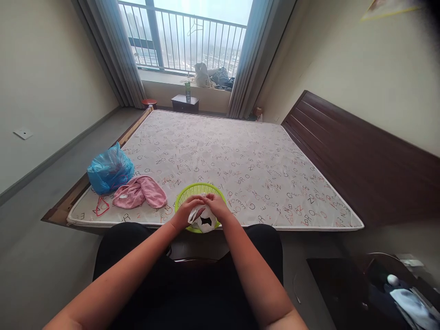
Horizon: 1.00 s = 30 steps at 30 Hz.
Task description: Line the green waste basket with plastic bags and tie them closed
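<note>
A white cloth item with a black patch [206,223] hangs from both of my hands over a lime-green plastic basket [200,187]. My left hand [187,211] is closed on its left upper edge. Close beside it, my right hand [216,206] pinches the top of the same item. The two hands nearly touch. The basket rests at the near edge of the mattress [213,146], and its contents are mostly hidden by the hands and the cloth.
Left of the basket lie a pink towel [140,192], a blue plastic bag [110,169] and a red hanger [101,206]. A dark headboard [350,151] stands at the right. A dark table [337,288] with small items is at the lower right.
</note>
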Tool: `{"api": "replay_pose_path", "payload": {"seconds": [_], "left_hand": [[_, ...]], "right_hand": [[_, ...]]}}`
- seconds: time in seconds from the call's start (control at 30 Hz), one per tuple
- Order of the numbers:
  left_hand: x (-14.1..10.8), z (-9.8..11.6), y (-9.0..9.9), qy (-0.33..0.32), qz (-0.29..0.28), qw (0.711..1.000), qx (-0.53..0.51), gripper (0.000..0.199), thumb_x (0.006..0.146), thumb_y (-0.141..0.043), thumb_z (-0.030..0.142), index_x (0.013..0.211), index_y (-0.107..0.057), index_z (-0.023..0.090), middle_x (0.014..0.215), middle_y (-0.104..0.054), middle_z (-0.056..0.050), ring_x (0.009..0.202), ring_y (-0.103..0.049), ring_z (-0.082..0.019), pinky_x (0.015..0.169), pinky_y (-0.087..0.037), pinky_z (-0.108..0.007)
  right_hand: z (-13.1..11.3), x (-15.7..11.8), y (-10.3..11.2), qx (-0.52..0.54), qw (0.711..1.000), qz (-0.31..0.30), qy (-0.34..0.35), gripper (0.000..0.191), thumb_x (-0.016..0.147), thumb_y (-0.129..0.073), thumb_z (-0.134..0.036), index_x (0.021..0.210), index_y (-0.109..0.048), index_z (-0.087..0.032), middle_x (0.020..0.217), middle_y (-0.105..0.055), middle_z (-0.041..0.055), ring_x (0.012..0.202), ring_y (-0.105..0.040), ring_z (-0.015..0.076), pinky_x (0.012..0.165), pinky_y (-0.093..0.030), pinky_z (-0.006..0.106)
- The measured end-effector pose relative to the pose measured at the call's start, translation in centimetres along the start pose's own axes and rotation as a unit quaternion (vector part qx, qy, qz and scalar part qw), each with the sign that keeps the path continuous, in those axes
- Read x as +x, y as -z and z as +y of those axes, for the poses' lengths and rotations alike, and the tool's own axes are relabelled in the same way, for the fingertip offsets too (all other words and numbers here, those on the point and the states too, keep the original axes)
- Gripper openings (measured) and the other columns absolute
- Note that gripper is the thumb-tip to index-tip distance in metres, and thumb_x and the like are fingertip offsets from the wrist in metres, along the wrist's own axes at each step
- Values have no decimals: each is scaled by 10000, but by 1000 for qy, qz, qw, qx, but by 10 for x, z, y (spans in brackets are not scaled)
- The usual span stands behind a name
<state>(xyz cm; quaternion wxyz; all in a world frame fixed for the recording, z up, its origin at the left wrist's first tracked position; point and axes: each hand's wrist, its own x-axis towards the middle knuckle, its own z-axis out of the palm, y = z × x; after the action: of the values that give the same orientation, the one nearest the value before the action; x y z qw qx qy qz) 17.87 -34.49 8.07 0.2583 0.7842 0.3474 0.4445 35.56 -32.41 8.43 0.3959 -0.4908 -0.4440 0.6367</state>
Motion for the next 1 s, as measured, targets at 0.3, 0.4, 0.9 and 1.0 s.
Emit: {"api": "replay_pose_path", "payload": {"seconds": [0.3,0.4,0.9,1.0], "left_hand": [[-12,-21,9,61,15,998,11,406,1076,-395,322,1340,-683,209,1359,-694,-128,1302,-629,-253,1132,-490,-473],[-20,-32,16,93,16,995,43,396,1074,-390,344,1214,-740,221,1252,-748,-105,1214,-675,-250,1090,-513,-456],[-48,-58,70,187,-125,963,152,444,1041,-361,456,791,-648,227,845,-680,-78,851,-635,-253,822,-493,-378],[-47,-57,67,209,-108,963,134,455,1027,-393,501,780,-651,220,835,-679,-67,846,-631,-248,839,-487,-377]], "right_hand": [[-6,5,-2,298,945,129,34,282,720,-783,-341,749,-524,-233,848,-767,38,825,-711,198,763,-563,322],[-8,7,12,350,919,178,39,218,770,-722,-231,778,-504,-235,751,-732,8,808,-739,195,794,-592,335],[25,2,82,275,909,310,40,209,875,-627,-322,845,-431,-256,810,-666,-23,730,-695,153,782,-622,367],[21,-5,84,213,936,274,59,264,848,-652,-452,893,-480,-256,981,-732,32,866,-708,182,786,-602,355]]}}
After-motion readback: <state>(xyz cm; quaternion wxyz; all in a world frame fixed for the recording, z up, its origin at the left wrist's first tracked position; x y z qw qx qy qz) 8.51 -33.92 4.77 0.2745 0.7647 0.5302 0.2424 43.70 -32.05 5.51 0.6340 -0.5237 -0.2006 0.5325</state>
